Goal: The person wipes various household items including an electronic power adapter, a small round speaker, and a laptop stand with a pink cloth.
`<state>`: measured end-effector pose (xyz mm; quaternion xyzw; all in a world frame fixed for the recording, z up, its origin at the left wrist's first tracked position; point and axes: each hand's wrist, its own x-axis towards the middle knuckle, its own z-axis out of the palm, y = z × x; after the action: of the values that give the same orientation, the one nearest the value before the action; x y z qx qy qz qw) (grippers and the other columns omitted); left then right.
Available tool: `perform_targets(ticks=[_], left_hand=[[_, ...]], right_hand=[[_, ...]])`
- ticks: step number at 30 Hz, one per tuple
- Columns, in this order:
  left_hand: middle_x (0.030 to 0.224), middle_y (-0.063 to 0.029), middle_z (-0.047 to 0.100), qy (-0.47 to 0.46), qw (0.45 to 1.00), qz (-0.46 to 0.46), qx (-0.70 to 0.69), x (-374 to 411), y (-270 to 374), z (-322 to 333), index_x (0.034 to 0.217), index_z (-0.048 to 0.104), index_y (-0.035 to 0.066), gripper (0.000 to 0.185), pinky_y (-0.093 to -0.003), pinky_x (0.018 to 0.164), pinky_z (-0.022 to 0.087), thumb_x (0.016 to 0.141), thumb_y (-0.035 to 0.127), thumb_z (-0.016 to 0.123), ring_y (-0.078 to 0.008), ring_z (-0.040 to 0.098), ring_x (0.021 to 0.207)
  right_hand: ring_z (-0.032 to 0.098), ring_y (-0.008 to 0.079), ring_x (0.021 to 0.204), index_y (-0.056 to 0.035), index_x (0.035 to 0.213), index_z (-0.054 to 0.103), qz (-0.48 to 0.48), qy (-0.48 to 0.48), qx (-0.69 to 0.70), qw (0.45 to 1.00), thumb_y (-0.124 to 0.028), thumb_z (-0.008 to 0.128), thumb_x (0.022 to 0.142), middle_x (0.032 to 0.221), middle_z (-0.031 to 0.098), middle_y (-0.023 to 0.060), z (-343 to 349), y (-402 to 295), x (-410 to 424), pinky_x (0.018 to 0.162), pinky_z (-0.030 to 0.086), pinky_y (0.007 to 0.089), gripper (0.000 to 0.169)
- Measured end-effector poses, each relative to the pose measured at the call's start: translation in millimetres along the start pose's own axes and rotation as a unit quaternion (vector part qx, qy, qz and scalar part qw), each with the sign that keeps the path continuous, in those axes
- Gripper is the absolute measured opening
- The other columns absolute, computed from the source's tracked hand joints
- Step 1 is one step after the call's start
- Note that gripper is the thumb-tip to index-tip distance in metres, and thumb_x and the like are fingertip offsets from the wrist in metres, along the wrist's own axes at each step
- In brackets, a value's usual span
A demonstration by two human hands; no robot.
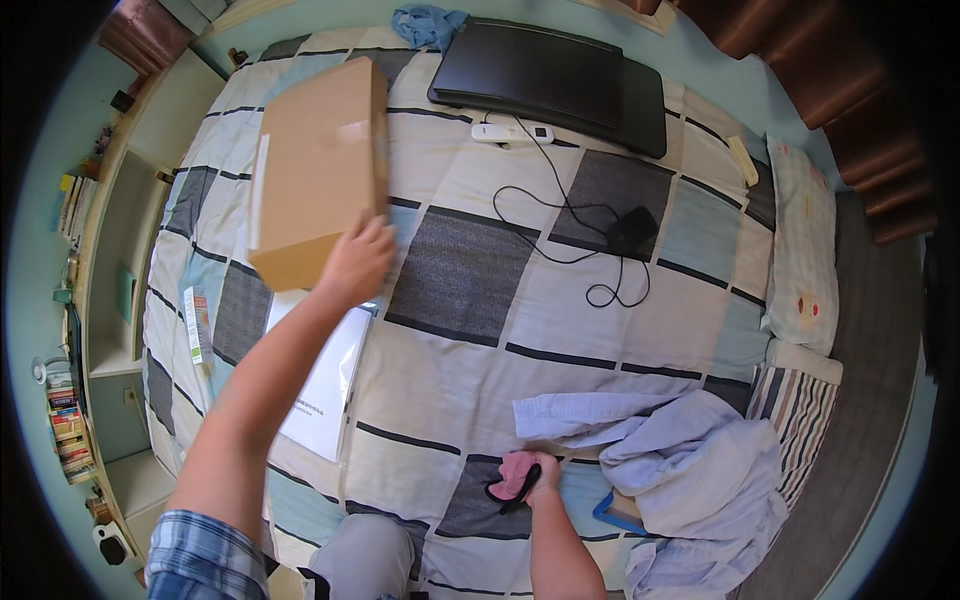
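My left hand (358, 259) grips the near right corner of a flat brown cardboard box (319, 157), which is tilted over the bed and slightly blurred along its right side. Partly beneath the box and my forearm lies a white flat packet (319, 397) bearing print. My right hand (546, 476) holds a small pink cloth item (516, 474) with black trim just above the quilt. Beside that hand are a crumpled pale lavender shirt (682, 450) and a blue-edged flat object (619, 517), partly covered by the shirt.
A black laptop (551, 79), a white remote control (511, 133) and a black power adapter (632, 231) with looped cable lie on the checked quilt (457, 274). A small carton (197, 326) sits left. Shelves (112, 277) border the left, a pillow (802, 247) the right.
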<state>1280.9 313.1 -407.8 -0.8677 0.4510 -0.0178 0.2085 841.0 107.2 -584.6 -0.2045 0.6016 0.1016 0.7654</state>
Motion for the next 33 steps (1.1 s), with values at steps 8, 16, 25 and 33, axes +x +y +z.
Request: perform_targets(ticks=[8,16,25,33], left_hand=[[0.101,-0.0125,0.063,-0.098,0.952,-0.213,-0.195,-49.3,-52.9,19.3,0.099,0.060,0.005,0.031,-0.0391,0.088,0.047,0.076,0.022,0.070,-0.0295,0.058,0.103],[0.112,-0.0228,0.058,0.081,0.264,-0.397,-0.875,221.9,-90.0,69.4,0.123,0.045,-0.009,0.059,-0.0361,0.082,0.054,0.092,0.040,0.059,-0.0289,0.063,0.092],[0.084,-0.0117,0.064,-0.031,0.419,-0.453,-0.787,295.4,-136.1,64.5,0.111,0.050,0.005,0.041,-0.0243,0.054,0.048,0.103,0.043,0.035,-0.0136,0.059,0.066],[0.076,-0.0087,0.068,-0.038,0.442,-0.407,-0.799,239.1,-86.7,45.7,0.092,0.059,0.006,0.034,-0.0272,0.044,0.030,0.102,0.032,0.040,-0.0093,0.036,0.049]], right_hand=[[0.060,0.0307,0.068,-0.0024,0.081,0.061,0.024,-0.040,-0.007,0.999,-0.032,0.047,0.080,0.075,0.061,0.0145,34.5,-41.7,-10.8,0.062,0.051,0.0437,0.033],[0.060,0.0319,0.062,-0.0032,0.072,0.060,0.040,0.106,-0.114,0.987,-0.029,0.052,0.077,0.068,0.061,0.0146,56.2,-139.6,33.1,0.063,0.053,0.0439,0.028],[0.059,0.0259,0.061,-0.0086,0.077,0.060,-0.103,0.127,-0.132,0.978,-0.017,0.060,0.071,0.072,0.058,0.0081,57.3,-126.0,37.8,0.056,0.049,0.0422,0.010],[0.059,0.0283,0.062,-0.0099,0.076,0.059,-0.119,0.146,-0.203,0.961,-0.022,0.058,0.076,0.071,0.059,0.0097,13.7,-112.1,82.9,0.057,0.049,0.0422,0.012]])
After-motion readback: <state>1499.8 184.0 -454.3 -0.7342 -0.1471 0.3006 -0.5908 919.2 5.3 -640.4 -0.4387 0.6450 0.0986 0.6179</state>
